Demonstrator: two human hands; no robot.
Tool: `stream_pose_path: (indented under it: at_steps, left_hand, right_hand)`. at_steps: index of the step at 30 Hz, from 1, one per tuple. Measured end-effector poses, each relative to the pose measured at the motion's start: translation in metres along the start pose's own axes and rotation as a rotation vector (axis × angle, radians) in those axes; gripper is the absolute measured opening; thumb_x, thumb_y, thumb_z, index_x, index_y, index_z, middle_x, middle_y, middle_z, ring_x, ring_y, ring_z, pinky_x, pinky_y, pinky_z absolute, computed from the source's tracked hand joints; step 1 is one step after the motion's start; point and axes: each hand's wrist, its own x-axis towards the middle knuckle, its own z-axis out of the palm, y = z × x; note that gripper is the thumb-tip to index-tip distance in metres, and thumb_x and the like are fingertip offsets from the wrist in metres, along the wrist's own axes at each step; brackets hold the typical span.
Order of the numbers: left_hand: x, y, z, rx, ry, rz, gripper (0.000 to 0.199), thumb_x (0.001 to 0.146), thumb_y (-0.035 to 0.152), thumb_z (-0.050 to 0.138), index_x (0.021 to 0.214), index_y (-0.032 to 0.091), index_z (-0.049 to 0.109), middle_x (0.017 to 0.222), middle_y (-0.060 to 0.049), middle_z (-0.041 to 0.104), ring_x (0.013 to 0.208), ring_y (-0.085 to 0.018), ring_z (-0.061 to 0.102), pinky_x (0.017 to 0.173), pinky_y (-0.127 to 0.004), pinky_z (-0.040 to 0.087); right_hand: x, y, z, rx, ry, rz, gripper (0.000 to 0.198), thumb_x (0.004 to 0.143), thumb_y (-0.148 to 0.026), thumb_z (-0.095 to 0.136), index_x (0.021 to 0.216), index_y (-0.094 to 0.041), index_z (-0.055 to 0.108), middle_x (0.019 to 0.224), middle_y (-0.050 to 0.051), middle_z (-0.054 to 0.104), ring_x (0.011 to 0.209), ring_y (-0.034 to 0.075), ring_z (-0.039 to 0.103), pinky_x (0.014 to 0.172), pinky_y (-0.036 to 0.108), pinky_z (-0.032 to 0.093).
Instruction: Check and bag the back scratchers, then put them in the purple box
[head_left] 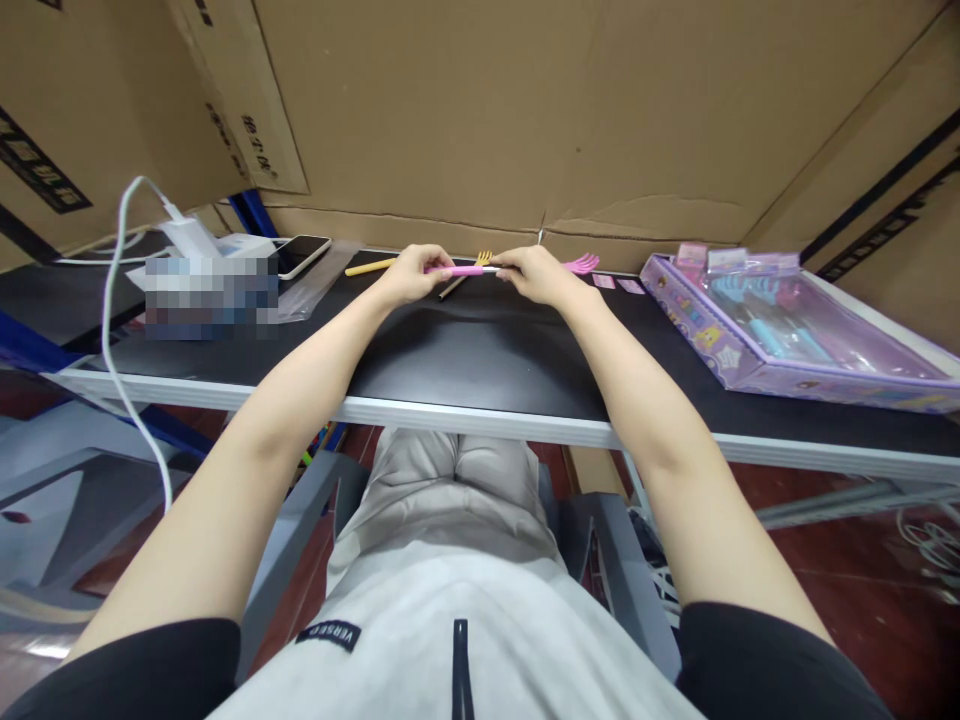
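My left hand point(418, 273) is closed on a thin pink stick point(469, 271), near its left end. At the stick's right end, my right hand point(534, 270) pinches a pale, narrow section with the fingertips. A pink fork-like head point(582, 264) shows just beyond the right hand; whether it joins the held stick is hidden. Between the hands lies a yellow fork-like head point(485, 258), with a thin dark rod point(452, 289) below it. To the left of my left hand rests a yellow handle point(369, 267), partly covered by that hand.
A purple box with a clear window point(806, 325) stands at the right, near small pink cards point(615, 284). At the left are a phone point(303, 256), a clear plastic bag point(319, 285) and a charger point(191, 240) with a white cable. Cardboard walls point(465, 110) enclose the black table point(480, 360).
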Motion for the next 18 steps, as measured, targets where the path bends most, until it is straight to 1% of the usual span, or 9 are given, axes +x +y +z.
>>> stream_pose_path:
  at_steps: [2,4,6,8,10,13,18]
  left_hand:
    - [0.002,-0.003,0.002,-0.013,0.0,-0.02,0.002,0.086,0.017,0.073,0.088,0.018,0.072,0.075,-0.001,0.06,0.08,-0.021,0.056,0.085,-0.035,0.048]
    - [0.004,-0.005,0.004,-0.028,-0.002,-0.022,0.003,0.088,0.019,0.074,0.087,0.019,0.071,0.073,-0.001,0.059,0.079,-0.02,0.055,0.084,-0.035,0.049]
    - [0.003,-0.006,0.005,-0.034,-0.002,-0.013,0.006,0.089,0.022,0.074,0.086,0.019,0.069,0.074,-0.002,0.06,0.078,-0.02,0.055,0.083,-0.035,0.049]
    - [0.002,-0.004,0.008,-0.026,0.009,-0.004,0.009,0.09,0.024,0.075,0.086,0.019,0.068,0.074,-0.002,0.061,0.079,-0.02,0.056,0.084,-0.035,0.05]
    - [0.0,0.001,0.012,-0.016,0.028,0.004,0.01,0.09,0.025,0.075,0.086,0.019,0.067,0.075,-0.002,0.061,0.081,-0.021,0.057,0.085,-0.035,0.051]
    - [-0.003,0.007,0.023,-0.018,0.046,0.004,0.011,0.09,0.022,0.074,0.083,0.02,0.065,0.076,-0.002,0.061,0.083,-0.021,0.057,0.086,-0.035,0.051]
    - [-0.005,0.009,0.036,-0.049,0.048,-0.046,0.013,0.088,0.018,0.076,0.083,0.02,0.065,0.08,-0.003,0.065,0.087,-0.023,0.059,0.091,-0.037,0.051]
  right_hand:
    - [-0.002,0.011,-0.005,-0.059,0.001,0.041,0.035,0.104,-0.027,0.06,0.128,-0.017,0.084,0.124,0.015,0.081,0.122,0.034,0.072,0.106,0.046,0.051]
    - [-0.005,0.023,-0.009,-0.123,0.007,0.07,0.032,0.104,-0.029,0.062,0.121,-0.016,0.086,0.119,0.017,0.082,0.12,0.036,0.072,0.11,0.051,0.049]
    - [-0.007,0.033,-0.01,-0.163,0.026,0.059,0.032,0.106,-0.03,0.061,0.116,-0.015,0.086,0.111,0.018,0.082,0.115,0.037,0.072,0.111,0.055,0.046]
    - [-0.006,0.037,-0.007,-0.173,0.043,0.018,0.034,0.107,-0.031,0.057,0.114,-0.015,0.086,0.103,0.018,0.082,0.111,0.037,0.072,0.11,0.057,0.046]
    - [-0.004,0.036,-0.004,-0.172,0.044,-0.018,0.037,0.108,-0.032,0.054,0.113,-0.015,0.086,0.1,0.018,0.08,0.109,0.036,0.071,0.108,0.057,0.046]
    - [0.0,0.029,0.001,-0.188,0.028,-0.035,0.039,0.109,-0.03,0.05,0.114,-0.013,0.085,0.101,0.02,0.079,0.111,0.037,0.069,0.107,0.057,0.045]
    - [0.002,0.022,0.005,-0.217,-0.006,-0.061,0.041,0.11,-0.028,0.047,0.115,-0.011,0.084,0.105,0.023,0.079,0.114,0.037,0.068,0.108,0.056,0.045]
